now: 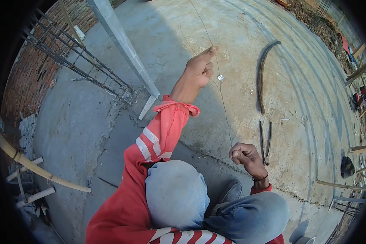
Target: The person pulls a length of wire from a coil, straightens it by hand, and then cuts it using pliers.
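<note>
A thin dark wire (224,106) runs across the floor from the top of the view down to my right hand. My left hand (200,68), reaching forward, is closed with thumb and forefinger pinched on the wire. Close to my knee, my right hand (248,157) is also closed, pinching the wire's near end. A small whitish piece (220,77) sits along the wire beside my left hand. Beyond my right hand lies a pair of dark long-handled pincers (262,140), their head partly by my wrist. Farther off rests a bundle of tie wire (261,77).
A metal post (128,51) leans in at upper left, beside a rebar cage (85,67) and a brick wall (22,81). Bamboo (49,175) juts in at left. Timber pieces (360,149) and a black bag (347,167) are at the right edge of the concrete floor (305,134).
</note>
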